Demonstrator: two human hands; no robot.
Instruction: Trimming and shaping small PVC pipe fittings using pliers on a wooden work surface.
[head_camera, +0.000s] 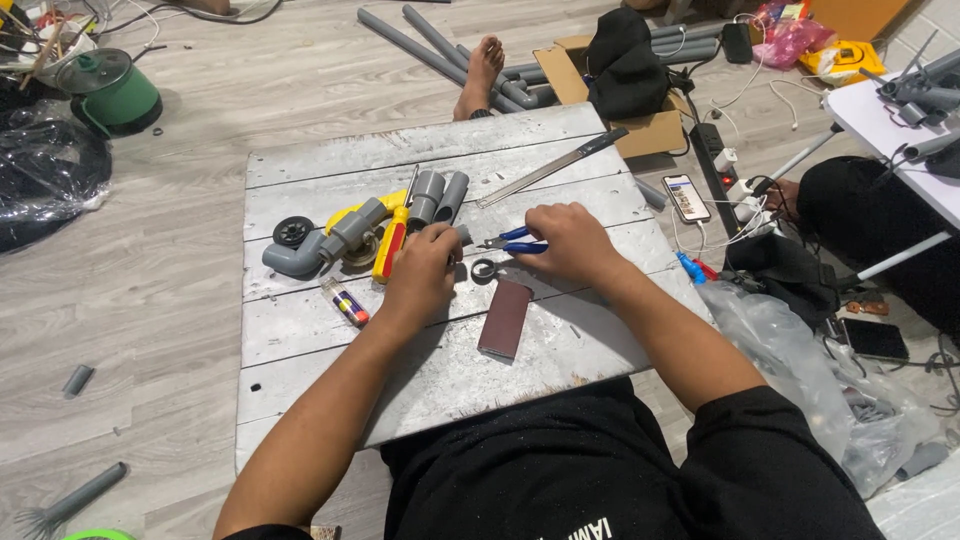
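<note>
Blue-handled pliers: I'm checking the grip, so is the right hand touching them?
Touching. The head view shows the right hand closed over the blue-handled pliers, handles disappearing under its fingers.

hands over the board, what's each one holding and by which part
The right hand holds blue-handled pliers by the handles, jaws pointing left. The left hand pinches a small grey pipe piece at its fingertips; which part it grips cannot be told.
</note>
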